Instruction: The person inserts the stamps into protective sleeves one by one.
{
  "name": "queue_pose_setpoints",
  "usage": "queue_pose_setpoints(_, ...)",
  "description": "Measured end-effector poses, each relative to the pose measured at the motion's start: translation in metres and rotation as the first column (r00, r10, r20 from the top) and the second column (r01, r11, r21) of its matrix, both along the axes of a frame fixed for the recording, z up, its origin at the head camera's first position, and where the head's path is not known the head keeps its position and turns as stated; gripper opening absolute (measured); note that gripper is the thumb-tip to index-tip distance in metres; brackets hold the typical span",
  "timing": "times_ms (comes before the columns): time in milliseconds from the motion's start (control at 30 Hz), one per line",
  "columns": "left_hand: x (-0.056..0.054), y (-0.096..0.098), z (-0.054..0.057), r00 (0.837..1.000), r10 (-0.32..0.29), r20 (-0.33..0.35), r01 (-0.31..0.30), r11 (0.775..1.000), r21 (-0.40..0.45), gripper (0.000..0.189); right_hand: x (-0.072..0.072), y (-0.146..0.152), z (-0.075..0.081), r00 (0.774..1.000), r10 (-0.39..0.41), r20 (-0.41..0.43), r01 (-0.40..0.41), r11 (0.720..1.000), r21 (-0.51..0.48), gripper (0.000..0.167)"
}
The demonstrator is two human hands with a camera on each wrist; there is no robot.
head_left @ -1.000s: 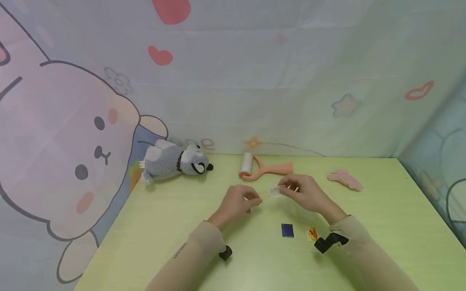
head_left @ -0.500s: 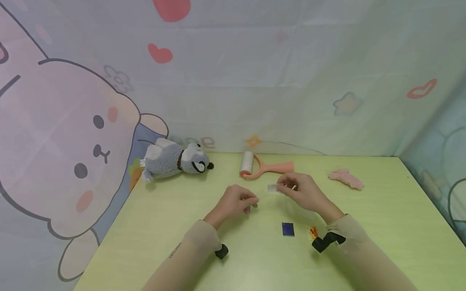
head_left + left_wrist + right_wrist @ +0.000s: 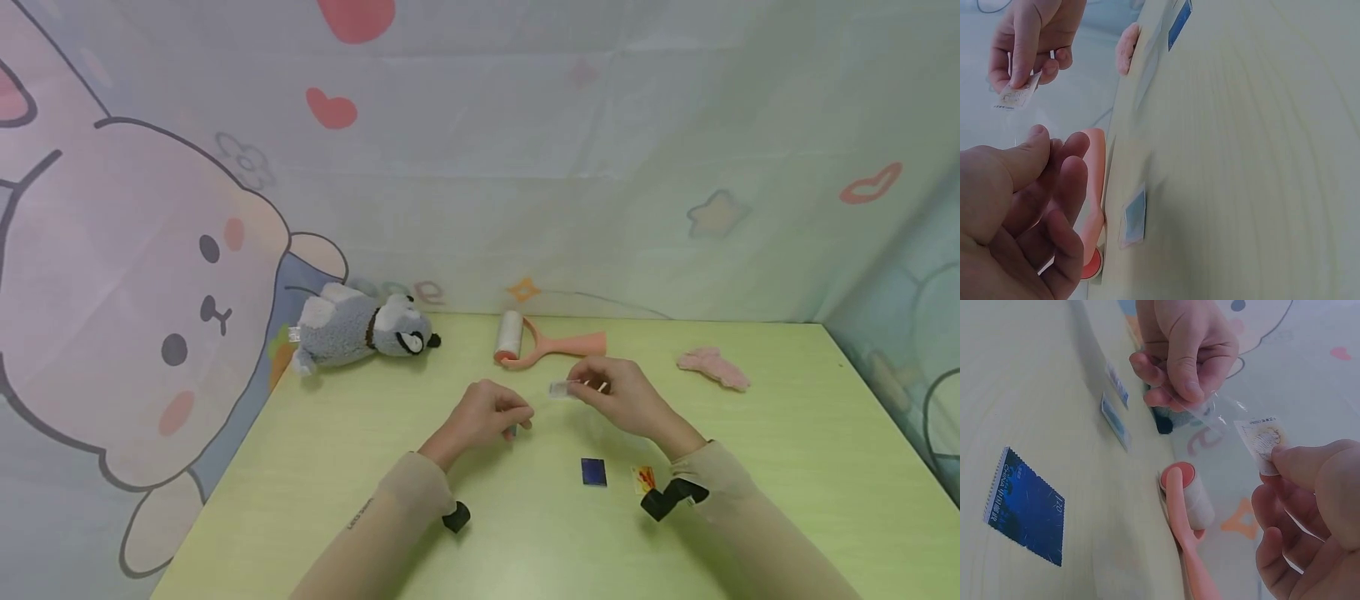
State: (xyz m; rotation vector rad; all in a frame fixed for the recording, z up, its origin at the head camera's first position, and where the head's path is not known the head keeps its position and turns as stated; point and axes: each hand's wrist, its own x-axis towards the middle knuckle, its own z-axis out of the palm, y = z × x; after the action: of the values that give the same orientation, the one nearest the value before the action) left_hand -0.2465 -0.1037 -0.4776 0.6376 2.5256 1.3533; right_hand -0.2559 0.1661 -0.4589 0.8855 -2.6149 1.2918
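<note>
My right hand [image 3: 618, 396] pinches a small pale postage stamp [image 3: 1263, 440] between thumb and fingers, printed side visible in the right wrist view. Facing it, my left hand [image 3: 487, 417] pinches a clear plastic sleeve [image 3: 1213, 415], which glints and reaches toward the stamp's edge. Both hands are raised over the table. Below my left hand a bluish stamp [image 3: 1135, 217] lies on the table, mostly hidden by that hand in the head view. A dark blue stamp [image 3: 593, 472] and an orange-yellow stamp [image 3: 643, 480] lie nearer the person.
A lint roller [image 3: 555, 346] with an orange handle lies behind the hands. At the back left is a grey plush dog [image 3: 348, 333], and a pink fuzzy item [image 3: 712, 368] lies at right. A printed curtain [image 3: 487, 167] hangs behind the table [image 3: 810, 433].
My right hand has shifted slightly left with the stamp, which now lies flatter in the head view. My left hand has drawn slightly left, uncovering a bit of the bluish stamp below.
</note>
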Motion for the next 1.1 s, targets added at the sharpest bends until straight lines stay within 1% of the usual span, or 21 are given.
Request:
queue_pose_setpoints(367,-0.0012,0.0001,-0.0023,1.000,-0.019,0.006,0.019,1.000,0.012,0.020,0.0005,0.0000,0.0002,1.000,0.006,-0.001,-0.006,1.000,-0.007,0.005)
queue_pose_setpoints(633,-0.0014,-0.0001,-0.0009,0.999,-0.023,0.033,0.023,1.000,0.009,0.021,-0.0013,0.0008,-0.0022,0.999,-0.001,-0.046,0.002,1.000,0.022,0.005)
queue_pose_setpoints(900,-0.0010,-0.0008,-0.0005,0.998,-0.034,0.050,0.032,0.999,0.028,0.020,-0.0003,0.0007,-0.0037,0.999,-0.009,-0.053,0.011,1.000,0.029,0.005)
queue_pose_setpoints(1100,-0.0016,-0.0005,0.0004,0.997,-0.044,0.061,0.042,0.999,0.028,0.020,-0.0008,-0.0009,-0.0026,0.997,-0.009,-0.080,0.011,1.000,0.025,0.005)
